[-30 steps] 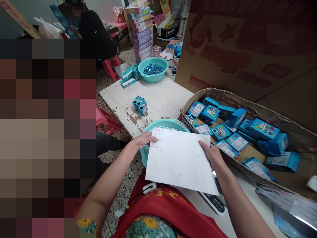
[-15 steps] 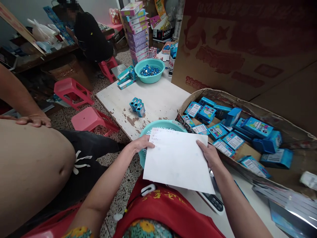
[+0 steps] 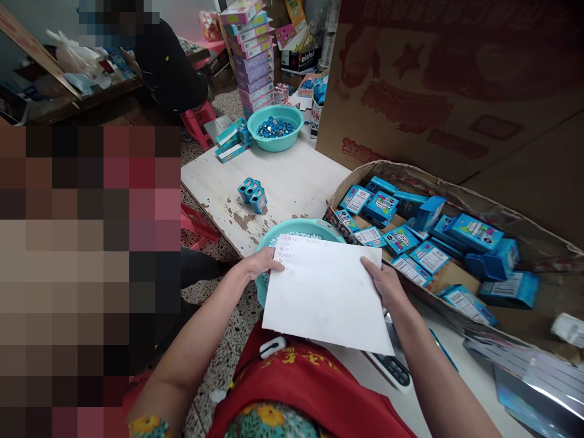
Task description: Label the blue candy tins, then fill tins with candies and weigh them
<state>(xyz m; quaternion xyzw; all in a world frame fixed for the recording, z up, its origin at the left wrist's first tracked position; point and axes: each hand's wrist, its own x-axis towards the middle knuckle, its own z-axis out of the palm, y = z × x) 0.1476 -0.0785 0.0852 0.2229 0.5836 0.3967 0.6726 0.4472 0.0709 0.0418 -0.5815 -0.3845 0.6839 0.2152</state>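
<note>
A white sheet of paper (image 3: 323, 298) with faint handwriting in its upper left part is held over my lap. My left hand (image 3: 264, 263) pinches its left edge, thumb on top. At the right edge my right hand (image 3: 385, 283) grips it the same way, its fingers hidden underneath. Below the sheet is a turquoise basin (image 3: 274, 234) of small pale pieces, partly covered by the paper. A grey device with dark buttons (image 3: 395, 371), perhaps a scale, shows beneath the sheet's lower right corner.
Three small blue boxes (image 3: 252, 194) stand on the white table (image 3: 301, 182). Farther back is another turquoise basin (image 3: 277, 141) with blue, shiny pieces. A cut-down carton (image 3: 456, 280) of blue packets lies to the right. A person in black (image 3: 166, 67) sits at back left; the near left is pixelated.
Both hands hold the paper almost still, with only a very slight shift in view. The near left area, where another person's body and hand showed, is now pixelated.
</note>
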